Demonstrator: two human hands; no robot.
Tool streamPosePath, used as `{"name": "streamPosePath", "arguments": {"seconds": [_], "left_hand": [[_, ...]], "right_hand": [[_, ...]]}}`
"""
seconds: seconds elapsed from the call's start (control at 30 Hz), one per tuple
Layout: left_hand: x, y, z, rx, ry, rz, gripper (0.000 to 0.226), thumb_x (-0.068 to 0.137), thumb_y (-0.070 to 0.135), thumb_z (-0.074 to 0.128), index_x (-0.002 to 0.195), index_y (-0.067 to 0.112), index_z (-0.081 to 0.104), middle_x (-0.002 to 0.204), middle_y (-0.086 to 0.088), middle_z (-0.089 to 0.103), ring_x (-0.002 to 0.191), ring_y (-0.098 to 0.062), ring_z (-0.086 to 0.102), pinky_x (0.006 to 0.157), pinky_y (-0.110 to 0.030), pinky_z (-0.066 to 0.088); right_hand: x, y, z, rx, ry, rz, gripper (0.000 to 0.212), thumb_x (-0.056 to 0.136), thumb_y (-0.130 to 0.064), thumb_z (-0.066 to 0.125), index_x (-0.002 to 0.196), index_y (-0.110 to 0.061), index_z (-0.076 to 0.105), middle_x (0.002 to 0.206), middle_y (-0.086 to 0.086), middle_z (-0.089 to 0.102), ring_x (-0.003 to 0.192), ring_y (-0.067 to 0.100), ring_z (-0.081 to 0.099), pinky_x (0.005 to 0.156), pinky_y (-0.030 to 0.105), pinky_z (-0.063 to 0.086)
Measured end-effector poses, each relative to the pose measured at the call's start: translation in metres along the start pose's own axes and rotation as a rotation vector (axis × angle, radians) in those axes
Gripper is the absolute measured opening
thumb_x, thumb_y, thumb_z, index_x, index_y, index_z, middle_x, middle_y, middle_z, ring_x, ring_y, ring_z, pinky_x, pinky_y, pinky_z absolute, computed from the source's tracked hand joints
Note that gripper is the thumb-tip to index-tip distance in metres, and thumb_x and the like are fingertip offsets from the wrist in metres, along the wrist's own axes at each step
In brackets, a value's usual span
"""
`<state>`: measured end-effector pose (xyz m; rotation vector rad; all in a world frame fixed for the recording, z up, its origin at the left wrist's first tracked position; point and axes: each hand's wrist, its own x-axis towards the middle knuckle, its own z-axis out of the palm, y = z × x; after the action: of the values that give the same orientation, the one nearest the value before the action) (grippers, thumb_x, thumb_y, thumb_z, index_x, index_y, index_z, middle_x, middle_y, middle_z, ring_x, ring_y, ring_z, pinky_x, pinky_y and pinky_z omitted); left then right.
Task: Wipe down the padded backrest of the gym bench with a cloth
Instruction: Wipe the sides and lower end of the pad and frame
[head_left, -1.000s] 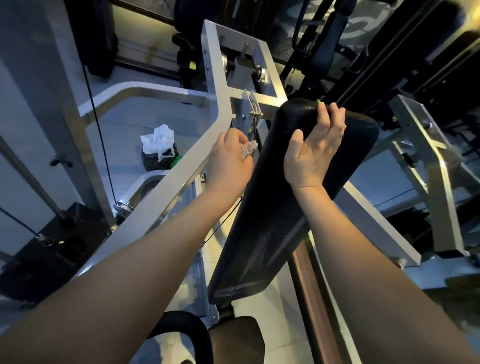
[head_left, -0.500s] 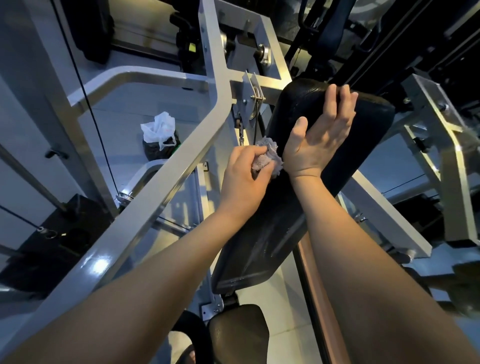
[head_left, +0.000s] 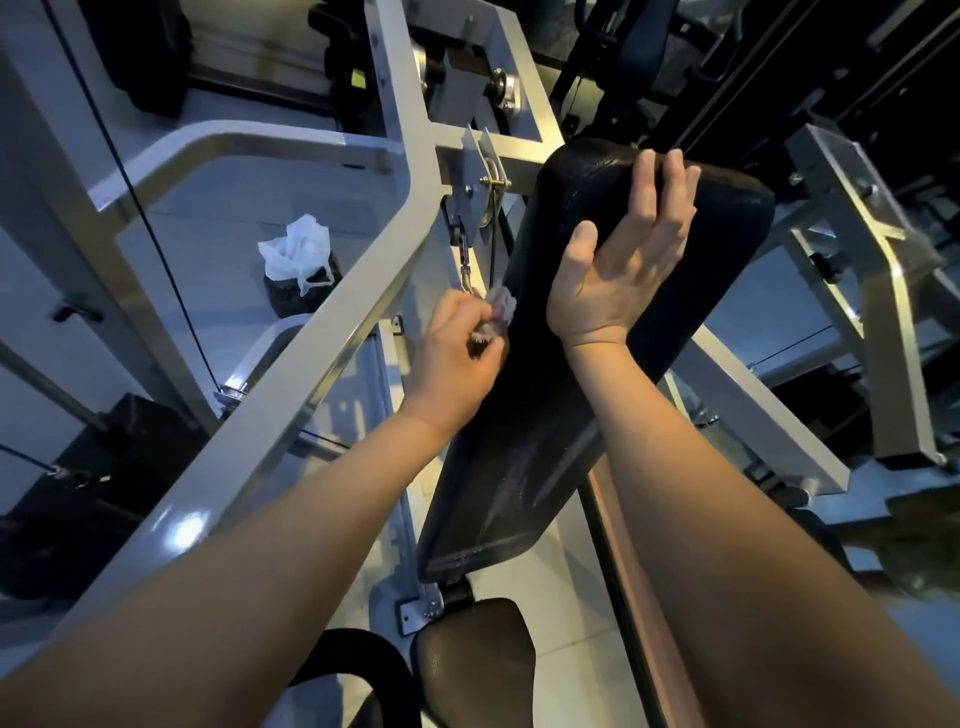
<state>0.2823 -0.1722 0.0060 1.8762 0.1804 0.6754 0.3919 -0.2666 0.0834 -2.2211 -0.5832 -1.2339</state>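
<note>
Mid-wipe: our left hand (head_left: 457, 358) pinches the cloth (head_left: 498, 312) against the backrest (head_left: 524, 447) edge, right hand (head_left: 618, 270) flat, fingers straight, bracing; next, lower face.

- The cloth (head_left: 501, 306) is mostly buried in the curled fingers of the left hand (head_left: 457, 353); only a crumpled pale tuft shows at the left edge of the backrest (head_left: 519, 441).
- The right hand (head_left: 621, 270) lies flat, hiding the padding under it.
- The seat pad (head_left: 478, 665) is cut off at the near edge.
- What the white bag (head_left: 296, 249) at far left holds cannot be told.
- The machinery (head_left: 883, 78) at far right is lost in shadow.
</note>
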Motion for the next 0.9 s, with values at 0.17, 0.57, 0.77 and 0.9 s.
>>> {"name": "streamPosePath", "arguments": {"seconds": [0.17,0.57,0.77,0.9], "left_hand": [[-0.037,-0.026,-0.012,0.121,-0.338,-0.273,0.014,0.096,0.008,0.065,0.097,0.017,0.053,0.1,0.006,0.047,0.092,-0.011,0.053,0.069,-0.004,0.039],[-0.013,-0.013,0.002,-0.014,-0.099,-0.11,0.014,0.095,0.002,0.061,0.094,0.015,0.056,0.095,0.011,0.046,0.086,-0.009,0.055,0.078,-0.024,0.045],[-0.039,-0.034,-0.003,0.098,-0.142,-0.173,0.025,0.096,0.012,0.057,0.084,0.034,0.054,0.103,-0.001,0.054,0.087,-0.016,0.062,0.069,-0.019,0.048],[-0.001,0.01,-0.016,-0.13,-0.074,-0.077,0.023,0.095,0.009,0.067,0.107,0.026,0.059,0.115,0.005,0.055,0.105,-0.002,0.058,0.09,-0.014,0.049]], "right_hand": [[0.002,-0.007,-0.006,0.004,-0.026,0.025,0.065,0.088,-0.025,0.047,0.148,0.002,0.043,0.156,0.023,0.037,0.15,0.042,0.025,0.123,0.059,0.016],[0.025,-0.017,-0.017,-0.082,-0.227,-0.018,0.056,0.092,-0.029,0.044,0.144,-0.009,0.048,0.144,0.012,0.047,0.146,0.032,0.032,0.123,0.057,0.014],[0.014,-0.054,0.006,-0.085,-0.083,0.189,0.055,0.088,-0.037,0.047,0.138,-0.015,0.052,0.148,0.011,0.042,0.152,0.033,0.021,0.124,0.058,0.008],[0.015,-0.051,0.007,-0.081,-0.066,0.191,0.049,0.087,-0.032,0.047,0.131,-0.015,0.057,0.142,0.012,0.046,0.148,0.034,0.026,0.119,0.062,0.018]]}}
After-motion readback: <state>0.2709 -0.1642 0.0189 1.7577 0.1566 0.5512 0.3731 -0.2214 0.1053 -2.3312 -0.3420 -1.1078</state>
